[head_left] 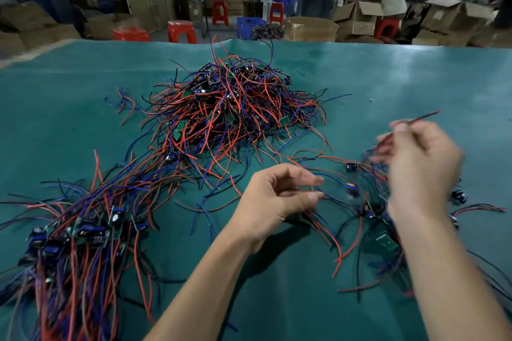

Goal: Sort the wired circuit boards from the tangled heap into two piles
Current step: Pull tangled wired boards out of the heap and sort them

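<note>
A tangled heap (235, 102) of small green circuit boards with red, blue and black wires lies mid-table. A sorted pile (83, 232) of boards with combed wires lies at the near left. A smaller group of boards (368, 210) lies at the near right, under my hands. My left hand (279, 199) hovers low at the centre, thumb and forefinger curled and pinching thin wires. My right hand (421, 171), blurred by motion, is raised above the right group and pinches a red and black wire pair (424, 116) that sticks up to the right.
The table is covered by a green mat (415, 75). Loose boards (458, 196) lie at the far right edge. Beyond the table stand red stools (181, 32), cardboard boxes (310, 29), a blue crate (250, 26) and people working at benches.
</note>
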A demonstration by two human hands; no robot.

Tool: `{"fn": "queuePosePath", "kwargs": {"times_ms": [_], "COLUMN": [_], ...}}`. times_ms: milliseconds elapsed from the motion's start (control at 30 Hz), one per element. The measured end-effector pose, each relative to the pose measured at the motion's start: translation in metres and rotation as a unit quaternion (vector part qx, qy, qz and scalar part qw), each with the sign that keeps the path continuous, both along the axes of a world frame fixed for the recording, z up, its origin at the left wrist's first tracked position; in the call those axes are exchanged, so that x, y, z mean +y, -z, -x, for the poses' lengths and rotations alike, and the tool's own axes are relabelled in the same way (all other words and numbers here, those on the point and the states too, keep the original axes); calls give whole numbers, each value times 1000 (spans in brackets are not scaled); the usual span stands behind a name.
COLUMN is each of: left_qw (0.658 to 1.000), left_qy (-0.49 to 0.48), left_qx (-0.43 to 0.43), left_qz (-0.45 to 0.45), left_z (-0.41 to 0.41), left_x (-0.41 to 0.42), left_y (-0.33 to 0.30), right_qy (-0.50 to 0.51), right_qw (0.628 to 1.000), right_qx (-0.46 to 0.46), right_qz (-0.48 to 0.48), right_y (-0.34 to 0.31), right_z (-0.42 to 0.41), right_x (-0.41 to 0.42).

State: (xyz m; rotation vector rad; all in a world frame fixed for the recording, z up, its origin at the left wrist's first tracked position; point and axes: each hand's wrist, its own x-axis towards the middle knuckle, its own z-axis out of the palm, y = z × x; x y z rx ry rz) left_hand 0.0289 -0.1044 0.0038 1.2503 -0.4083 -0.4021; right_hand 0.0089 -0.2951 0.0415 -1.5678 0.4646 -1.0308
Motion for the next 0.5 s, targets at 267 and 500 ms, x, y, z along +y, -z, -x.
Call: {"fn": "queuePosePath", "kwargs": {"times_ms": [267,500], "left_qw": [996,993], "left_qy": [-51,-71], "left_qx": [57,87], "left_qz": [41,37], "left_z": [-5,-8], "left_x": [4,4], "left_y": [0,1], "right_qy": [48,-151], "right_qw": [878,777], "right_qx": [376,422], "right_qz": [291,442], "right_y": [-29,-33], "right_z": [37,-76], "right_x": [-52,47]}}
